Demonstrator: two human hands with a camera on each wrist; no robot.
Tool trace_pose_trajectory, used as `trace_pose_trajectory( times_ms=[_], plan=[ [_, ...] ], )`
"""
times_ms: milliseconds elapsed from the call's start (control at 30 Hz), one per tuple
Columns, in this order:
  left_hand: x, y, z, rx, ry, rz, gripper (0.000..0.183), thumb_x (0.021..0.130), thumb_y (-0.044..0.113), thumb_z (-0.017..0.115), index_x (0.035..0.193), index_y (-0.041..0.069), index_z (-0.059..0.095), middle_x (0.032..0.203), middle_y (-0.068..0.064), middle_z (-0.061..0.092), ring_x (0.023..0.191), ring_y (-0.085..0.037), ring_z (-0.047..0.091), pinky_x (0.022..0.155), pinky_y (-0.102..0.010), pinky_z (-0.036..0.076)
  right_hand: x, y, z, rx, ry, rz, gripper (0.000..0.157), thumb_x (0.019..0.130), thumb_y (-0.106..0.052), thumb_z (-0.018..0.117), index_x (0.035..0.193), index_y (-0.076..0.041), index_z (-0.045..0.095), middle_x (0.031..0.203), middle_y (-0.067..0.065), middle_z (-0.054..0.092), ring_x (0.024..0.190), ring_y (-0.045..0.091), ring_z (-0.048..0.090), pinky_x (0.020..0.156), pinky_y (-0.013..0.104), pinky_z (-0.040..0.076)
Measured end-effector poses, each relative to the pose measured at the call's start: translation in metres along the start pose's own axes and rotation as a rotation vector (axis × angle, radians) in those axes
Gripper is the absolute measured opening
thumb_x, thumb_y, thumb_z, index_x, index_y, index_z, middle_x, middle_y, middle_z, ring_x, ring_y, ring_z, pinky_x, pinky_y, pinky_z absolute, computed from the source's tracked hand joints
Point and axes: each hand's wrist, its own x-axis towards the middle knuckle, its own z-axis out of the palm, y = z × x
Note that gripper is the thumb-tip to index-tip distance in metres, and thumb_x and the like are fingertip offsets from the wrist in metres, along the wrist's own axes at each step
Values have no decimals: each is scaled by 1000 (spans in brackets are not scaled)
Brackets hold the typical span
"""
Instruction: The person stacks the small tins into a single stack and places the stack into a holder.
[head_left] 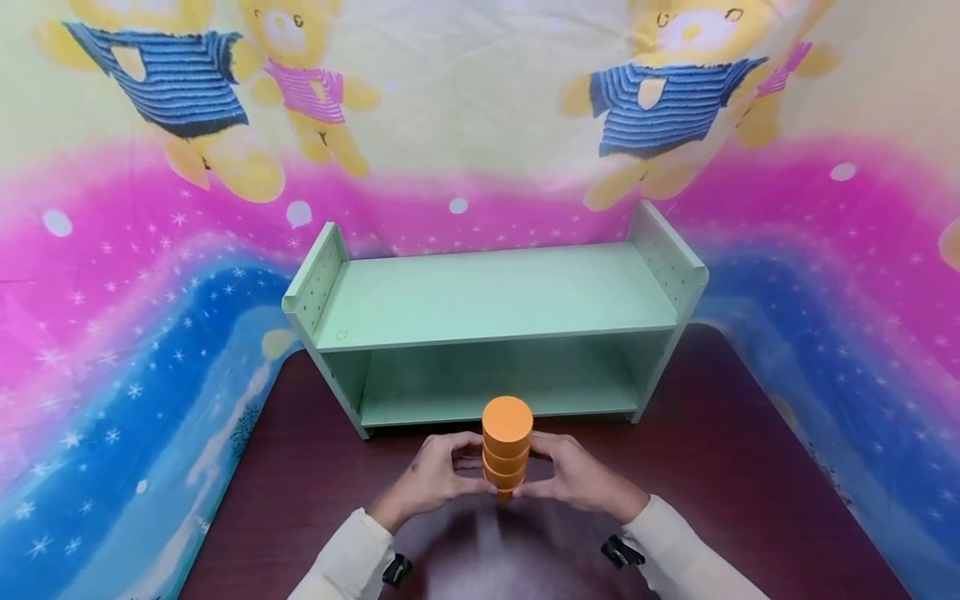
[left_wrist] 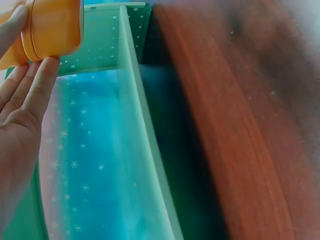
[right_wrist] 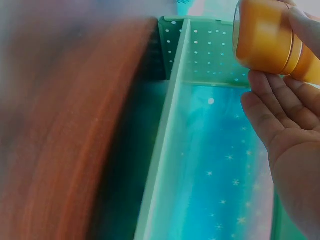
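Observation:
An upright orange cylinder (head_left: 507, 421), ringed by several grooves like a stack of round pieces, stands between both hands in front of the shelf. From its left side my left hand (head_left: 426, 477) grips it between thumb and fingers. My right hand (head_left: 583, 478) pinches it the same way from the right. In the left wrist view, fingers (left_wrist: 42, 87) touch the side of the orange cylinder (left_wrist: 57, 30), whose surface is smooth and glossy. The right wrist view shows the orange cylinder (right_wrist: 265, 37) against the fingertips of the right hand (right_wrist: 295, 150).
Behind the hands stands a pale green two-level shelf (head_left: 487, 296) with raised, perforated side panels (head_left: 667, 254). It rests on a dark red-brown table (head_left: 277, 517). A patterned cloth (head_left: 465, 167) with teddy bears hangs behind and along both sides.

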Motion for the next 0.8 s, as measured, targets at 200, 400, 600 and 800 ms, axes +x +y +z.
trace_pose_trajectory(
  times_ms=[200, 400, 600, 800],
  plan=[
    [7, 10, -8, 11, -13, -20, 51, 77, 3, 86, 124, 0, 64, 122, -15, 67, 106, -25, 69, 89, -39, 59, 9, -3, -11, -13, -6, -19, 56, 83, -31, 84, 131, -12, 62, 127, -3, 66, 117, 16, 61, 100, 43, 53],
    [13, 19, -15, 6, -38, -35, 51, 80, 4, 84, 126, 0, 63, 122, -14, 67, 106, -24, 69, 90, -42, 58, 15, -8, -20, -18, -17, 30, 57, 83, -35, 83, 131, -12, 62, 127, -4, 66, 117, 16, 61, 101, 47, 51],
    [19, 28, -23, 18, -47, -16, 52, 80, 6, 84, 127, 0, 62, 122, -13, 67, 106, -24, 69, 89, -37, 59, 22, -16, -30, -8, -33, 76, 56, 84, -37, 82, 130, -12, 62, 125, -5, 66, 115, 15, 61, 102, 43, 51],
    [24, 35, -32, 28, -43, -25, 52, 80, 7, 84, 127, 1, 62, 123, -14, 66, 107, -26, 69, 87, -31, 59, 33, -21, -39, 76, -69, 74, 53, 84, -33, 82, 129, -14, 62, 121, -7, 66, 107, 10, 65, 94, 35, 56]
  ],
)
